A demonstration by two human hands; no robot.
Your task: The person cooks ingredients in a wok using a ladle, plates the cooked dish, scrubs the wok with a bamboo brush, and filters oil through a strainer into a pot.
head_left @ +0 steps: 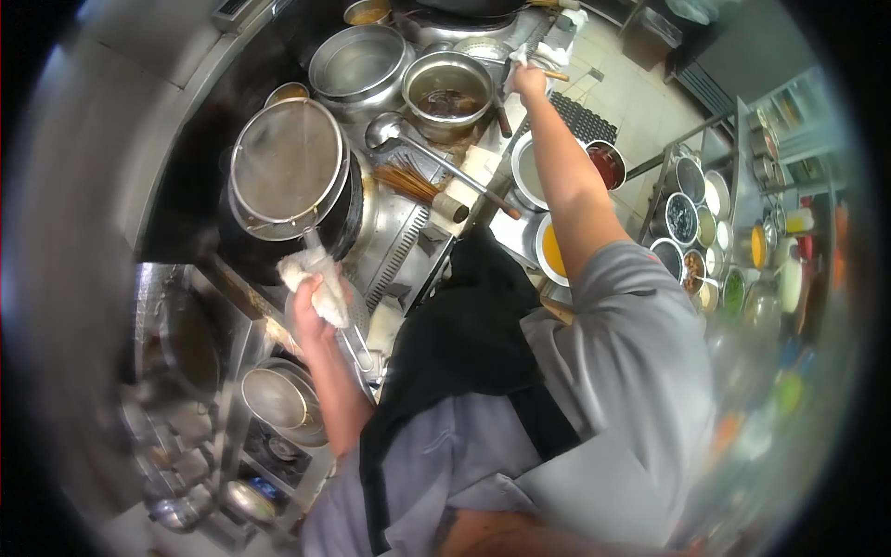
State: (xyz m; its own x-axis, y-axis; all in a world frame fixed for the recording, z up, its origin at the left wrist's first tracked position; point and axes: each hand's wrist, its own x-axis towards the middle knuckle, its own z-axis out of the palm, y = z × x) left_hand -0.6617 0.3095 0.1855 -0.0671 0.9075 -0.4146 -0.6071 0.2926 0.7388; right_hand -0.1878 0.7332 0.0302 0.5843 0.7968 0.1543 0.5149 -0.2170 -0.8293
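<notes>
My left hand [314, 302] is closed round a white cloth [320, 283] at the handle of a large round mesh strainer [286, 160]. That strainer lies over a dark wok [348, 218]. At the upper right, my right hand [529, 79] is stretched out and closed, with a white cloth and a wooden-ended handle [555, 74] at it; its fingers are small in view. Left of that hand stands a metal pot [448, 88] with dark liquid. A long ladle [436, 160] and a bamboo brush [408, 181] lie between the hands.
Behind the strainer is a wide metal pan [360, 63]. Bowls with orange [551, 249] and red [605, 165] contents stand beneath my right arm. A rack of ingredient containers [682, 218] is at the right. Another strainer [275, 397] rests at the lower left.
</notes>
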